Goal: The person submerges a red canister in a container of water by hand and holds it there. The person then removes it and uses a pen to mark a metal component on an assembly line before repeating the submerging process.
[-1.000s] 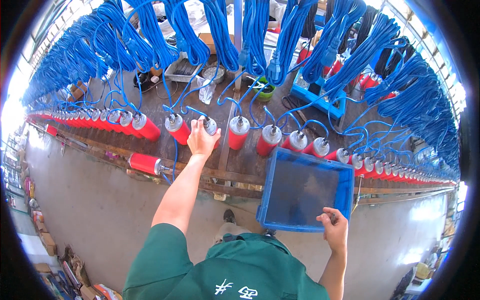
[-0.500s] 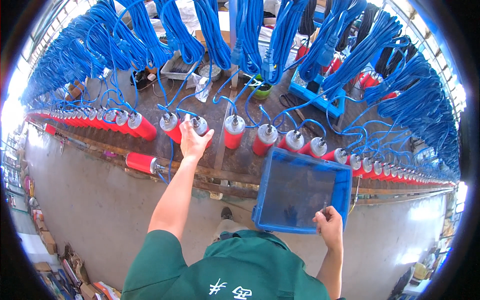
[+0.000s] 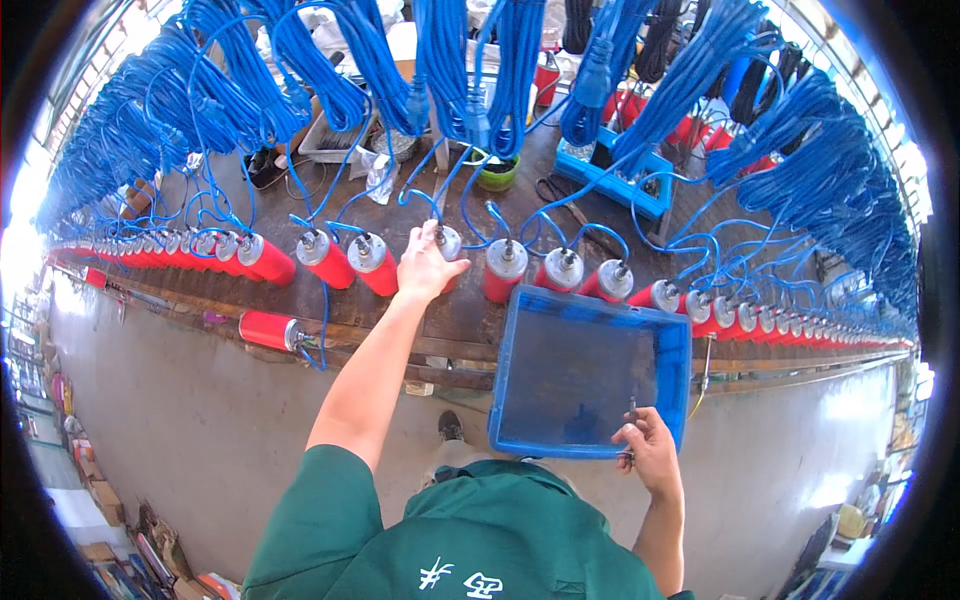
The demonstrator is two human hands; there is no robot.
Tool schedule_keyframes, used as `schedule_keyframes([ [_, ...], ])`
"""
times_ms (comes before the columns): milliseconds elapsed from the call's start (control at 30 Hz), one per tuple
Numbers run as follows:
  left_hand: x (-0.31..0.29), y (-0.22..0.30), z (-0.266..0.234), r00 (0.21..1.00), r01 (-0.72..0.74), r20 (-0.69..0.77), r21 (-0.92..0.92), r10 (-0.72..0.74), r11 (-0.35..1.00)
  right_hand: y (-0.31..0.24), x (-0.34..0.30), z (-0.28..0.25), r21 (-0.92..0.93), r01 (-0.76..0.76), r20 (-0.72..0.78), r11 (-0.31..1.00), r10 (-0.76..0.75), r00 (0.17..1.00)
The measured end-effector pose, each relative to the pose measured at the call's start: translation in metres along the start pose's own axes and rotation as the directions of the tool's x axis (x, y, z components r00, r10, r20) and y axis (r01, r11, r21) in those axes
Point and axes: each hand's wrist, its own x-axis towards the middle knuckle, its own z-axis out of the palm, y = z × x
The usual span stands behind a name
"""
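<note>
My left hand is wrapped about the near side of a red cylinder with a silver cap; its fingertips reach the fitting on top, and the thumb sticks out to the right. Over the near right corner of a blue plastic tray, my right hand pinches small dark metal parts, whose exact kind I cannot make out. Similar red cylinders stand in a long row along the bench edge, with blue cables running from their caps.
Thick coils of blue cable hang above the bench. One red cylinder lies sideways at the front edge. Farther back are a blue bin, a green bowl and a grey tray.
My left hand has shifted from one red cylinder to its right-hand neighbour. My right hand stays near the tray's corner, turned a little. The whole view has shifted slightly.
</note>
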Motion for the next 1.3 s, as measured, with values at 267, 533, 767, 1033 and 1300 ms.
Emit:
schedule_keyframes([
  [267, -0.056, -0.030, 0.023, 0.934, -0.216, -0.294, -0.008, 0.205, 0.976, 0.037, -0.005, -0.007, 0.129, 0.016, 0.055, 0.992, -0.023, 0.998],
  [533, -0.149, 0.023, -0.056, 0.937, -0.177, -0.347, -0.382, 0.036, 0.907, 0.019, -0.002, -0.010, -0.040, 0.138, 0.084, 0.990, -0.134, 0.987],
  [767, -0.200, 0.048, -0.058, 0.951, 0.193, 0.083, -0.911, -0.298, 0.364, 0.030, 0.004, -0.014, -0.046, 0.238, 0.028, 0.970, -0.236, 0.971],
  [1033, -0.216, 0.027, 0.001, 0.868, 0.427, 0.331, -0.877, -0.370, 0.218, 0.025, 0.001, -0.018, 0.085, 0.211, 0.060, 0.974, -0.216, 0.975],
  [1300, -0.216, 0.019, 0.017, 0.857, 0.479, 0.420, -0.863, -0.298, 0.161, 0.022, 0.028, -0.008, 0.120, 0.265, 0.204, 0.957, -0.285, 0.937],
])
